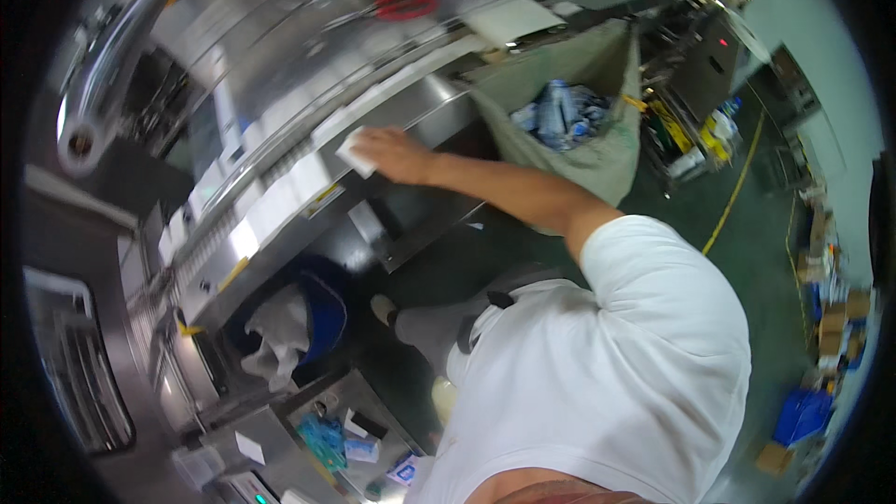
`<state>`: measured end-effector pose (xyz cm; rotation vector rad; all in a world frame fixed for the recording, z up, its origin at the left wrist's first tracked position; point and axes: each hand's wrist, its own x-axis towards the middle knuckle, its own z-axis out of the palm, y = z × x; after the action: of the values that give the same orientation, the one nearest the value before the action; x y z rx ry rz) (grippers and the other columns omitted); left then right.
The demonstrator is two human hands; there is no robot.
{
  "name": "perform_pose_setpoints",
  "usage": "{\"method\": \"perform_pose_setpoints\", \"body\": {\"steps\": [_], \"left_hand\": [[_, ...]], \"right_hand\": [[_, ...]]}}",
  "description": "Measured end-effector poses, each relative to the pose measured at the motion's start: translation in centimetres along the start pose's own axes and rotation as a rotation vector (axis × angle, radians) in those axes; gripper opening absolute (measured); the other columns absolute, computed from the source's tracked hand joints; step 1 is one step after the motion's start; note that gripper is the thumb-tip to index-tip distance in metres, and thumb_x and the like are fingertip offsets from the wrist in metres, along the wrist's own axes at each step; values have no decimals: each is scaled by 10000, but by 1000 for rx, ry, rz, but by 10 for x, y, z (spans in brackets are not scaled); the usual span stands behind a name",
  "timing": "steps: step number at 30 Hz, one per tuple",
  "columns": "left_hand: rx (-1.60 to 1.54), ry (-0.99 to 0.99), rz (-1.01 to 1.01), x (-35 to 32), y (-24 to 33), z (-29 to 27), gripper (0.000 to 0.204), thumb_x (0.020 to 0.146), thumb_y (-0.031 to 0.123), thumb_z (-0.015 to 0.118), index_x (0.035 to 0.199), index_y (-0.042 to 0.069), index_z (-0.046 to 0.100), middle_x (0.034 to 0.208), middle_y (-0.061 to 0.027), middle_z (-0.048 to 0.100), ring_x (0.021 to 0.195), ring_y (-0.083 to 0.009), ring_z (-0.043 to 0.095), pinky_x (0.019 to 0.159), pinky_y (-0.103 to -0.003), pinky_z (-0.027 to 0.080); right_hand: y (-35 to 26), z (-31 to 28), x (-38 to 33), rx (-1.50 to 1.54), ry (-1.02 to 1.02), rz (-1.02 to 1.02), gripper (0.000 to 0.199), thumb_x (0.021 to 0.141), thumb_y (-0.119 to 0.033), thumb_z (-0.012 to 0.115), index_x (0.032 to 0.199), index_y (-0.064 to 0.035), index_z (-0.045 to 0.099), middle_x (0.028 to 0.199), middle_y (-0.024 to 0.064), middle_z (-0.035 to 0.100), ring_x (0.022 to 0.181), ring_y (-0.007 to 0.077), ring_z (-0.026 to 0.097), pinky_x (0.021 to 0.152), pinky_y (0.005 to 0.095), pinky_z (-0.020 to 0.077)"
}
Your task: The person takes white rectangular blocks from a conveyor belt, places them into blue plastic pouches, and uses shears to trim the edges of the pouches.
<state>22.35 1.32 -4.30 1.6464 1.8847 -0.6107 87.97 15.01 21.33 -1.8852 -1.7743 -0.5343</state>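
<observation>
My right arm stretches left across the front of a steel machine, and my right hand (394, 155) is closed around a small white block-like piece (357, 153). Motion blurs the fingers, and the kind of piece cannot be made out. Just beyond the hand, a row of similar white pieces (289, 194) lines a long metal conveyor track (266, 163). A single white block (367, 222) sits lower on the machine's front, near my forearm. My left hand does not show.
A pale sack (597, 163) of crumpled blue-and-white wrappers hangs right of the machine. A blue bin (329, 322) with white material stands below. Red-handled scissors (406, 1) lie on the steel top. A low metal table (373, 392) holds small items. A thick steel roller (117, 65) juts out far left.
</observation>
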Motion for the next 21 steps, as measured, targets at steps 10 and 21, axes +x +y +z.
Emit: {"method": "perform_pose_setpoints", "body": {"steps": [10, 21], "left_hand": [[-165, -95, -301, 31, -10, -12, 849, 993, 794, 262, 1290, 133, 704, 1321, -135, 666, 1164, -373, 623, 1028, -532, 441], [-286, -113, -197, 83, 107, -63, 598, 961, 618, 493, 1292, 173, 716, 1371, -167, 660, 1295, -379, 607, 1058, -558, 474]], "right_hand": [[5, -71, 3, 124, -150, 91, 637, 826, 94, 627, 1439, -65, 558, 1447, 166, 537, 1350, 394, 474, 1159, 481, 376], [14, -48, 5, 129, -257, 115, 616, 872, 112, 494, 1478, 1, 507, 1528, 184, 505, 1446, 404, 400, 1227, 516, 254]]}}
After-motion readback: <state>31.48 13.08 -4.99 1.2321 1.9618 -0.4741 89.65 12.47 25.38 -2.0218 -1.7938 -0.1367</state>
